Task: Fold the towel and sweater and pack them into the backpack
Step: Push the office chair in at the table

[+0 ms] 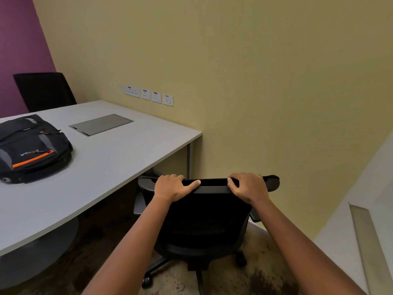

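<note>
Your left hand [173, 187] and right hand [247, 187] each grip the top edge of the black chair [204, 222], fingers curled over it; the backpack [32, 149] lies on the table [119, 150].

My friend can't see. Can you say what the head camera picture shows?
The left hand and right hand grip the top edge of a black chair by a grey table. A dark backpack with an orange stripe lies on the table, to the left.

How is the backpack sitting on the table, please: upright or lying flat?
Lying flat: the backpack rests on the table with its orange-zipped front facing up.
</note>
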